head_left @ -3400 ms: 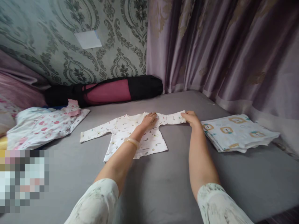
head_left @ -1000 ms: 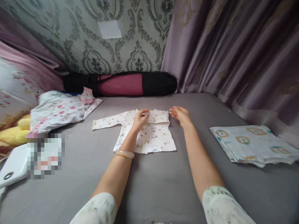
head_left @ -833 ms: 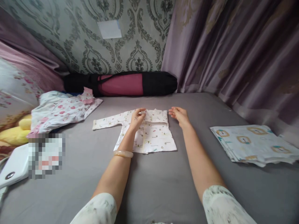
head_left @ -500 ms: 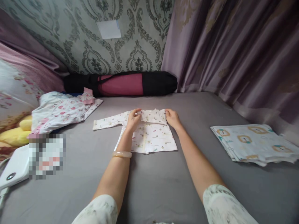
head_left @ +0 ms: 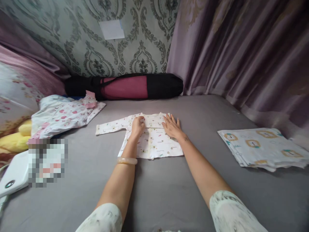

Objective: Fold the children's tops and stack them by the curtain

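A small white baby shirt (head_left: 159, 145) with a tiny print lies flat on the grey bed sheet, one sleeve stretched out to the left. The other sleeve is folded across the chest. My left hand (head_left: 138, 126) rests on the upper left of the chest with its fingers curled in, pinching the cloth at the folded sleeve; its fingertips are partly hidden. Spread flat, my right hand (head_left: 172, 127) presses on the shirt's right shoulder, where the sleeve folds over.
Folded printed cloth (head_left: 263, 148) lies to the right. At the left are a pile of baby clothes (head_left: 67, 112), a yellow plush toy (head_left: 14, 138) and a white device (head_left: 15, 174). A long black and red bag (head_left: 124, 87) lies along the wall.
My right hand has let go of the shirt's right edge and moved slightly left, flattening onto the cloth. My left hand has shifted a little, staying near the folded sleeve.
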The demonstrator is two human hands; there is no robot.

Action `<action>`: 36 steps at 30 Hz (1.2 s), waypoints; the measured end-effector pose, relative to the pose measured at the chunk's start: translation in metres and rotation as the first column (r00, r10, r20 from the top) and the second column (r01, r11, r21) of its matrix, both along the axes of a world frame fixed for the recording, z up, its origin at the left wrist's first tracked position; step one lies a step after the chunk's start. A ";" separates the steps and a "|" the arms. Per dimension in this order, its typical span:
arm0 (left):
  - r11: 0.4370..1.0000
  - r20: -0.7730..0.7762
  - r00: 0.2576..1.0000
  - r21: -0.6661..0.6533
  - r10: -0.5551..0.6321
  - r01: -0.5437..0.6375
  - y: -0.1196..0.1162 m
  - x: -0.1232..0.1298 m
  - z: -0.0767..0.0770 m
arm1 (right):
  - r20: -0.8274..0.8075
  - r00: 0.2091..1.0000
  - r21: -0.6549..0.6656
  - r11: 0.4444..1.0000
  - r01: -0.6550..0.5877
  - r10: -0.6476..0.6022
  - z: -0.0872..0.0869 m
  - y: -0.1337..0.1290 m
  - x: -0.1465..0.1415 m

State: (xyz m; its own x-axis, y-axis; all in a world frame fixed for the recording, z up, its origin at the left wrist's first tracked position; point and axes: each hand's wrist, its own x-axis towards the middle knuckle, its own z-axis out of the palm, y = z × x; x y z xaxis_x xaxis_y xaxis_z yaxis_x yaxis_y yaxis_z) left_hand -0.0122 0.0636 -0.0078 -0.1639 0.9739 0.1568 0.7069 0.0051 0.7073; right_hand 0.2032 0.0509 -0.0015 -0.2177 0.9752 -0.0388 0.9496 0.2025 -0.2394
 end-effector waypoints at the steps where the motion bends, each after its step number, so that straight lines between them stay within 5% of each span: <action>1: 1.000 -0.038 0.999 0.009 -0.013 0.013 0.000 0.000 -0.001 | 0.004 1.000 -0.004 1.000 0.004 -0.004 0.000 0.000 0.000; 16: 0.999 -0.405 0.914 0.003 -0.031 0.036 -0.006 0.003 -0.009 | 0.015 0.992 -0.061 0.990 0.125 -0.124 -0.002 0.003 -0.001; 25: 0.998 -0.375 0.926 -0.058 -0.048 0.028 -0.011 0.002 0.006 | 0.007 0.991 -0.043 0.990 0.131 -0.131 0.007 0.004 -0.002; 29: 0.998 -0.367 0.928 -0.007 -0.061 0.063 -0.012 0.003 0.015 | 0.027 1.000 0.058 0.998 0.015 -0.017 0.015 0.007 -0.015; 36: 0.984 -0.393 0.907 -0.147 -0.154 0.103 -0.012 0.001 0.015 | 0.093 0.994 0.016 0.998 0.058 -0.059 0.003 0.018 -0.023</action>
